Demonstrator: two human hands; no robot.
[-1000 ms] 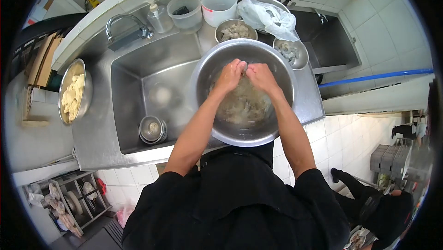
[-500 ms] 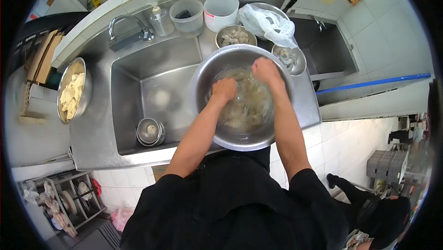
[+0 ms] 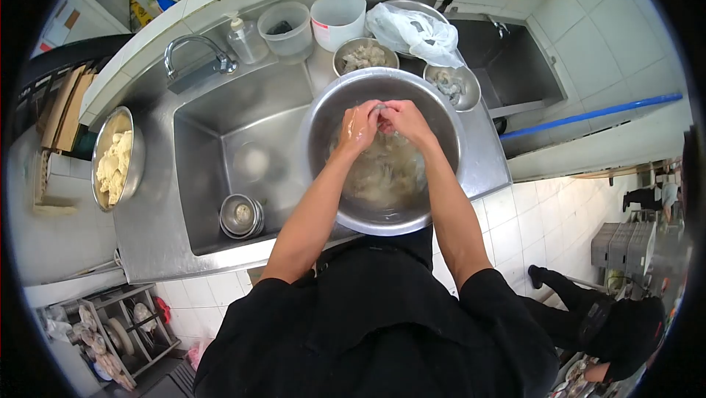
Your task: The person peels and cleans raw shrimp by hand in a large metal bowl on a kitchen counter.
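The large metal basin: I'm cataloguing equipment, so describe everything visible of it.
The large metal basin is round and silvery, with a sloping wall. It sits upright on the steel counter, right of the sink, holding cloudy brownish liquid. The left hand and right hand meet over its interior, apparently clear of its wall. Its underside is hidden.

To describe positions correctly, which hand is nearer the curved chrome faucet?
Left. The left hand is right of the faucet, over the round steel basin; the right hand is farther right.
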